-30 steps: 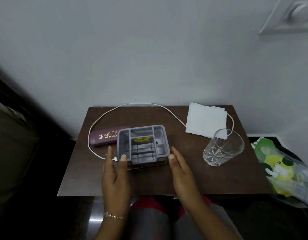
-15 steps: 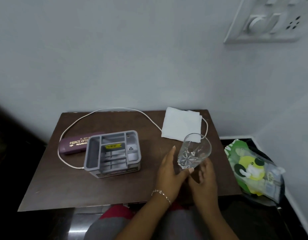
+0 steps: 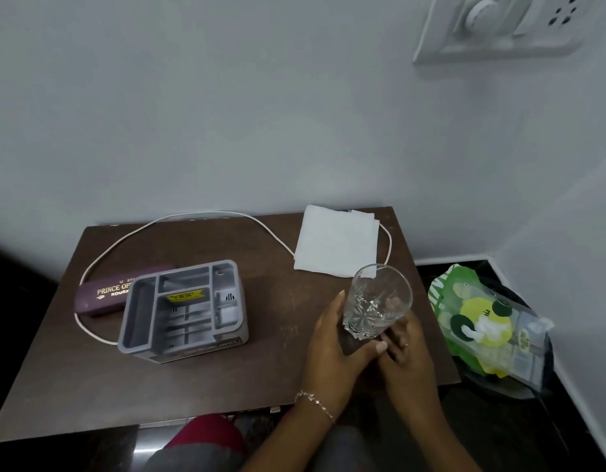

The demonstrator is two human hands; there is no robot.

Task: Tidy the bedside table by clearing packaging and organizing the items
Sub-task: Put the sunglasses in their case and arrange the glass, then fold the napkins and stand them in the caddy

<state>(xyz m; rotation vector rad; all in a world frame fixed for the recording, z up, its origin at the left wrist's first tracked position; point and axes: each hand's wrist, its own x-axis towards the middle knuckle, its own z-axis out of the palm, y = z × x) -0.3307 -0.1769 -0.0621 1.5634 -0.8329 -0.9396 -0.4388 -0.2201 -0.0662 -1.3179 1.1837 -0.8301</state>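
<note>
A clear cut glass tumbler tilts toward me at the right side of the brown bedside table. My left hand wraps its base from the left and my right hand cups it from the right, so both hold the glass. A grey compartment organizer stands at centre left with a yellow label inside. Behind it lies a maroon spectacle case. A folded white napkin rests at the back right, and a white cable loops around the table's back and left side.
A black bin on the floor to the right of the table holds green and yellow plastic packaging. A white switchboard hangs on the wall above. My knees sit under the table's front edge.
Both hands left the organizer and moved right to the glass, then closed around its base. The view shifted to the right, and the organizer stayed where it was set.
</note>
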